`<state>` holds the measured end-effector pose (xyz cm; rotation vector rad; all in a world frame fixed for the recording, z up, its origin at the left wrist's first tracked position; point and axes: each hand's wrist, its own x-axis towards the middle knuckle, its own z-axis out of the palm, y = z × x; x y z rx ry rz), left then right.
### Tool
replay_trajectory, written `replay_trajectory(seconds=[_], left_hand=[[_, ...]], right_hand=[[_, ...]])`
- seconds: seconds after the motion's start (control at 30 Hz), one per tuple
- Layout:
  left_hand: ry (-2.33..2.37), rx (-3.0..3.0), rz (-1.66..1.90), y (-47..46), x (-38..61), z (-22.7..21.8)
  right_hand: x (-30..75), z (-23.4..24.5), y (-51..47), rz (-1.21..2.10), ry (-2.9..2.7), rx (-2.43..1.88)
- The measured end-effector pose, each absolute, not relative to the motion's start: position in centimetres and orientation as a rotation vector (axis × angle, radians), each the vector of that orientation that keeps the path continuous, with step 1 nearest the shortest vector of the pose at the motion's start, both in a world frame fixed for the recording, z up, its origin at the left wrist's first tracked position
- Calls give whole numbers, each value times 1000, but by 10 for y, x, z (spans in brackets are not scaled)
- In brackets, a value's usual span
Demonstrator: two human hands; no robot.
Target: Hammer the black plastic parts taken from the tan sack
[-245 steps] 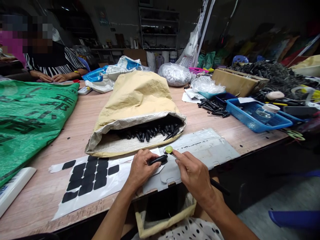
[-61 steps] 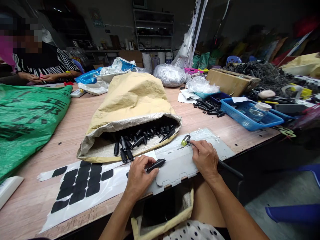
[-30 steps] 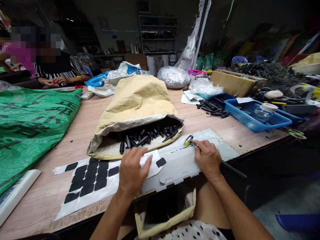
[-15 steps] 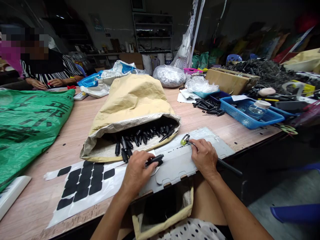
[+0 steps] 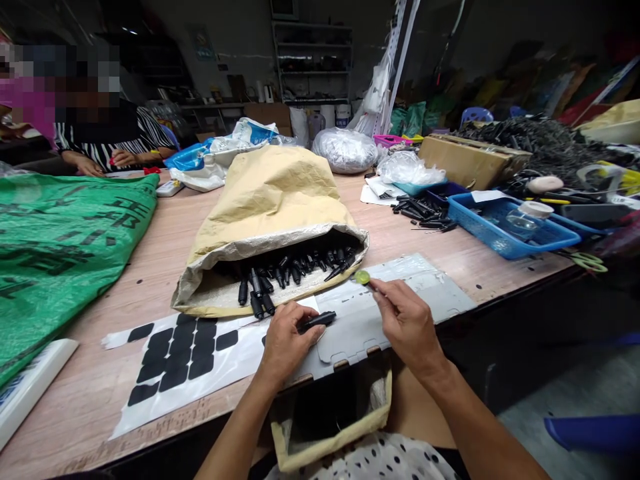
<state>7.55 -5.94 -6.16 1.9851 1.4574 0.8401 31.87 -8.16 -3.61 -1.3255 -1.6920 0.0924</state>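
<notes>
My left hand (image 5: 289, 339) is closed around a black pen-like cylinder (image 5: 323, 320), lying low over the grey board (image 5: 360, 327) at the table edge. In my right hand (image 5: 407, 317) is a small hammer (image 5: 362, 277) with a yellow-green face; most of its handle is hidden by the hand. The hammer head is above the board, apart from the cylinder. Just beyond my hands, a tan woven sack (image 5: 280, 180) lies with its mouth toward me, showing several black cylindrical parts (image 5: 295, 270) inside.
A sheet of black stickers (image 5: 175, 353) lies left of the board, beside a green sack (image 5: 75, 233). A blue basket (image 5: 515, 243) and loose black parts (image 5: 425, 212) are at right. Below the edge, an open sack (image 5: 330, 450) sits at my lap. Another person (image 5: 115, 140) sits far left.
The hammer head has turned, showing its yellow-green face toward me, and its handle no longer shows behind my right hand. My left hand has lowered the black cylinder toward the board. The view has shifted slightly.
</notes>
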Motion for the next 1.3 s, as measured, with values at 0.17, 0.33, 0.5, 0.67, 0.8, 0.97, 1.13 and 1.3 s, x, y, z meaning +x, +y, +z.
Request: replay_trajectory(seconds=[0.17, 0.33, 0.5, 0.67, 0.8, 0.97, 1.13, 1.3], left_hand=[[1481, 1966, 837, -60, 78, -61], [1508, 1951, 822, -60, 78, -60], [1491, 1960, 826, -61, 78, -59], [1498, 1977, 834, -61, 78, -58], [1493, 1990, 830, -61, 78, -59], [1499, 1997, 821, -61, 77, -59], [1484, 1982, 830, -61, 77, -57], [1487, 1931, 855, -63, 77, -54]], right_hand=[[279, -31, -99, 351, -1845, -1215], [269, -34, -101, 299, -1939, -1232], [270, -35, -106, 177, -1896, -1160], [274, -41, -105, 225, -1984, -1260], [281, -36, -102, 185, -1859, -1251], [282, -40, -105, 212, -1908, -1328], [292, -41, -99, 152, -1812, -1386], [322, -48, -74, -36, -1742, -1603]])
